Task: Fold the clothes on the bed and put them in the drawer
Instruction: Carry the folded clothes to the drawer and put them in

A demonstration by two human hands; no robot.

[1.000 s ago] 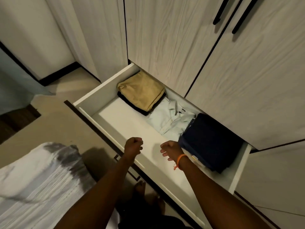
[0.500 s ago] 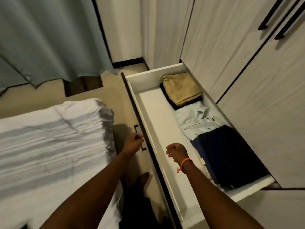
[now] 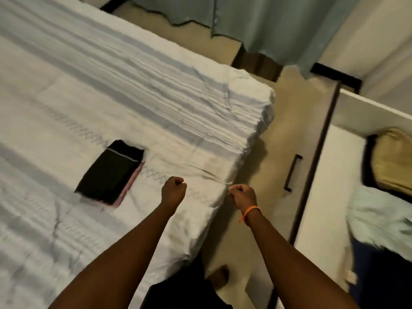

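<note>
A folded black garment lies on the white bed, on top of a pink piece whose edge shows along its right side. My left hand hovers over the bed's near corner, fingers curled into a fist, holding nothing. My right hand, with an orange band at the wrist, is also curled empty just past the bed's edge. The open white drawer at the right holds a tan folded garment, a pale shirt and a navy piece.
A strip of beige floor runs between the bed and the drawer front with its dark handle. A grey-blue curtain hangs at the top. My foot stands on the floor by the bed's corner.
My view has swung left from the drawer to the bed. Both hands moved away from the drawer and now hang over the bed's corner, still curled and empty.
</note>
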